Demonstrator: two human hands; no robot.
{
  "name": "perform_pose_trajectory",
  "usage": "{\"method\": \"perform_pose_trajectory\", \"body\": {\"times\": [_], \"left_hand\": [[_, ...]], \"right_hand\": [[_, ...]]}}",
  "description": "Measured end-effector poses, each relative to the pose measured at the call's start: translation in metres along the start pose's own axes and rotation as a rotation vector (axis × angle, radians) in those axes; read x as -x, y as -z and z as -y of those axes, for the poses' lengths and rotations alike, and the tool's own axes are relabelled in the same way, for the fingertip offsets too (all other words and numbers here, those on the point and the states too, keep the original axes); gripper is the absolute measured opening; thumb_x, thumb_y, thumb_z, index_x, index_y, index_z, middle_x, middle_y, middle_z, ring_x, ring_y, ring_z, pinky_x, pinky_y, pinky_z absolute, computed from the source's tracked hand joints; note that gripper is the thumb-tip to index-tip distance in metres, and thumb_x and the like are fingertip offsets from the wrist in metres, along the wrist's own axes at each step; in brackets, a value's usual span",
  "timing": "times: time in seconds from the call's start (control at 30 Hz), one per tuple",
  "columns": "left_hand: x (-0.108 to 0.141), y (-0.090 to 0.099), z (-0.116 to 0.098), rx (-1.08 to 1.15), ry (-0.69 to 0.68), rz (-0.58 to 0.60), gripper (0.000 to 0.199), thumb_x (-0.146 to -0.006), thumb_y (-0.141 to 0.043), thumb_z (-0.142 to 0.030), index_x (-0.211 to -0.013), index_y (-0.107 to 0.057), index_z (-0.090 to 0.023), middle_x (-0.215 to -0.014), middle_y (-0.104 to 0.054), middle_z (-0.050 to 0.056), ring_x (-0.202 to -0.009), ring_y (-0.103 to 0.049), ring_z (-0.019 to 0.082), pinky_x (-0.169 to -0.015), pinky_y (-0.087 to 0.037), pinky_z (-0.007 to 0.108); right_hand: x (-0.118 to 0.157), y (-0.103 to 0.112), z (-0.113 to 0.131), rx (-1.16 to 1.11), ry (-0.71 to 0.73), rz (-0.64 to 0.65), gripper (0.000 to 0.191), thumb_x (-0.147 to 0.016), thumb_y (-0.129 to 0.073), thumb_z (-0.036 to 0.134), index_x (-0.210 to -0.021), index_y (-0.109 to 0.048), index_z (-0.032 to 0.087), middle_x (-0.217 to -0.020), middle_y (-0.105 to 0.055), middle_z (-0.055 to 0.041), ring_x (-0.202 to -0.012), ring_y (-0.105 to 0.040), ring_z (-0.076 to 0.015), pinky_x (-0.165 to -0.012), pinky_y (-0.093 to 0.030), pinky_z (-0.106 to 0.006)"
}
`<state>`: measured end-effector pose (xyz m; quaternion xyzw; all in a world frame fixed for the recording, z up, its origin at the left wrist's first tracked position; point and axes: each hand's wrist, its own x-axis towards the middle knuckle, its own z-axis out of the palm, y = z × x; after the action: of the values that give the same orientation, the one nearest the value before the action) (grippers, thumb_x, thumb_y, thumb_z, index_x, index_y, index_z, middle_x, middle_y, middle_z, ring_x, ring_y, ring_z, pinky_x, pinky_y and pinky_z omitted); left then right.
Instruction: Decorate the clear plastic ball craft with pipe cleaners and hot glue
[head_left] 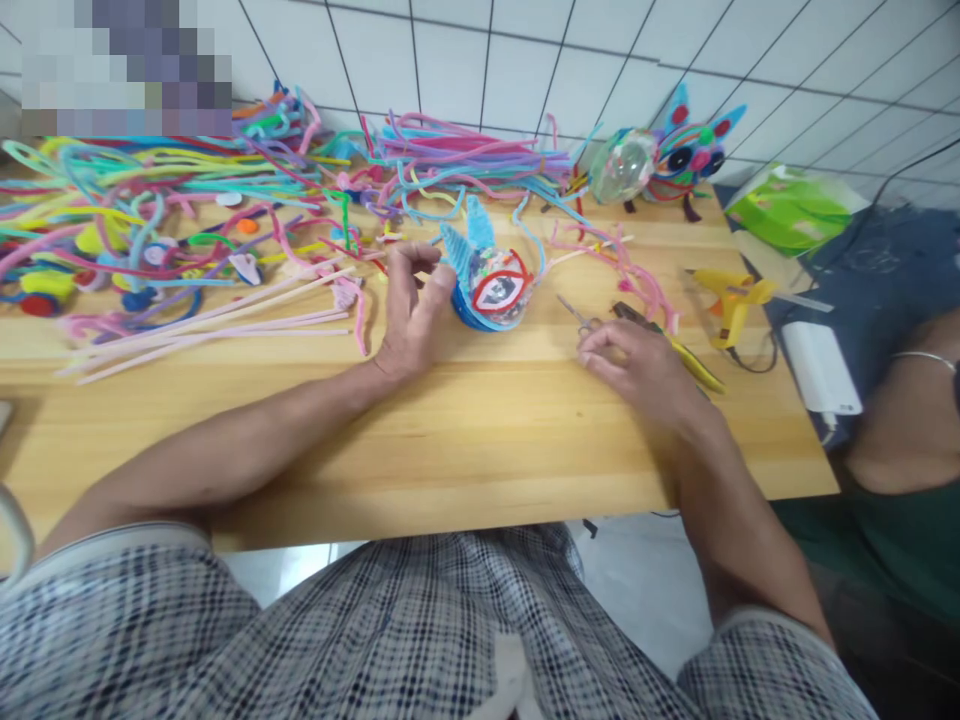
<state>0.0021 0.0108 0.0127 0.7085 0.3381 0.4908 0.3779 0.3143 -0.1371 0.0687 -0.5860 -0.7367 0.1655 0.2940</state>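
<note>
A clear round ornament [500,287] stands on the table, with two light blue fuzzy ears, a blue base and one eye outlined in red. Just left of it is my left hand [415,310], fingers bent and thumb raised near the blue ear, with a gap between them and nothing visible inside. To the ornament's right, my right hand [634,362] is closed around the handles of small scissors [576,312], their blades pointing up and left. Pliers [697,365] with yellow handles lie beside and partly behind my right hand.
Colourful pipe cleaners [187,165] cover the back left. A finished-looking eared figure [686,160] stands at the back right. A yellow glue gun [731,300], a white power block [821,367] and a green packet [795,210] are at the right, near another person's arm [911,420].
</note>
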Motion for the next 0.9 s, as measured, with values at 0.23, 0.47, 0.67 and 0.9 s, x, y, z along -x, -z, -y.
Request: {"method": "perform_pose_trajectory", "body": {"times": [0.23, 0.47, 0.67, 0.9], "left_hand": [[0.003, 0.005, -0.083, 0.085, -0.105, 0.046, 0.055, -0.104, -0.062, -0.080, -0.088, -0.060, -0.027, -0.082, -0.058, 0.002, -0.081, -0.059, 0.022, -0.079, -0.053, 0.043], [0.024, -0.016, -0.120, 0.264, 0.315, 0.734, 0.056, -0.100, -0.072, -0.072, -0.086, -0.066, -0.018, -0.075, -0.056, -0.003, -0.069, -0.049, 0.011, -0.063, -0.039, 0.027], [0.029, -0.020, -0.101, 0.438, 0.537, 0.805, 0.053, -0.092, -0.080, -0.068, -0.083, -0.068, -0.018, -0.074, -0.064, -0.002, -0.060, -0.050, 0.008, -0.059, -0.040, 0.024], [0.031, -0.017, -0.090, 0.813, 0.740, 0.622, 0.050, -0.082, -0.096, -0.061, -0.089, -0.072, -0.018, -0.074, -0.062, -0.002, -0.061, -0.051, 0.007, -0.054, -0.035, 0.021]], "right_hand": [[0.013, 0.002, 0.057, -0.079, 0.009, -0.165, 0.012, -0.098, -0.078, 0.025, -0.088, -0.075, 0.029, -0.083, -0.081, 0.0012, -0.076, -0.075, -0.0197, -0.076, -0.058, -0.035], [0.017, -0.026, 0.083, -0.076, 0.081, -0.195, 0.011, -0.101, -0.075, 0.028, -0.091, -0.075, 0.029, -0.082, -0.080, 0.0002, -0.075, -0.074, -0.0191, -0.075, -0.060, -0.034], [0.018, -0.035, 0.080, -0.175, 0.020, -0.195, 0.014, -0.097, -0.084, 0.033, -0.110, -0.079, 0.031, -0.092, -0.085, 0.0006, -0.081, -0.079, -0.0199, -0.079, -0.064, -0.034], [0.008, -0.036, 0.069, -0.206, 0.004, -0.201, 0.010, -0.098, -0.080, 0.030, -0.107, -0.082, 0.031, -0.096, -0.087, -0.0004, -0.083, -0.080, -0.0204, -0.082, -0.066, -0.036]]}}
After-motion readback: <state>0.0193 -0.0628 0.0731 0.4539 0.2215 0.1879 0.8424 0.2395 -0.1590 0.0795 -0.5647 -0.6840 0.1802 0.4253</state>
